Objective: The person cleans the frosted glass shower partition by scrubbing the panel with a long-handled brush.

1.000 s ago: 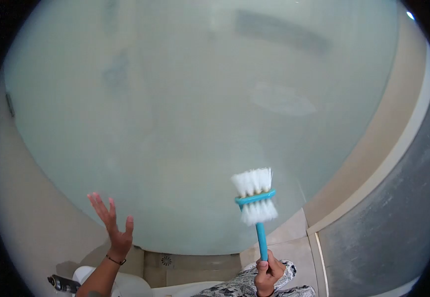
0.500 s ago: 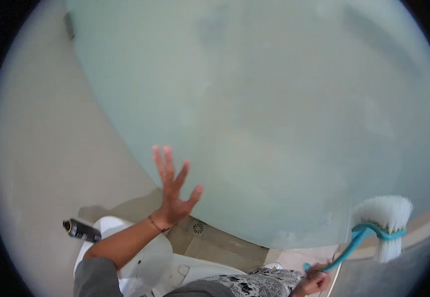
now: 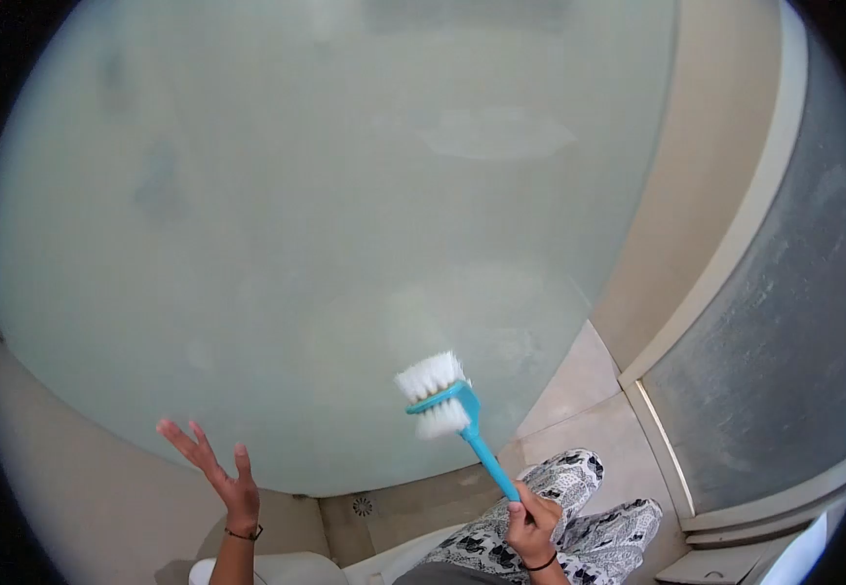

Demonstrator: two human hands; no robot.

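Turquoise brush (image 3: 472,424): sitting in the right hand (image 3: 533,526), head leaning up and left, white bristles (image 3: 431,373) sticking out both sides. It's showing in front of the frosted glass panel (image 3: 345,244), can't tell if it's touching.
Right hand: wrapping its fingers around the lower handle (image 3: 486,458).
Left hand (image 3: 235,492): hanging out in the air, fingers spreading.
Floor drain (image 3: 363,506): peeking out below the glass panel.
Patterned trousers (image 3: 579,478): showing just beside the right hand.
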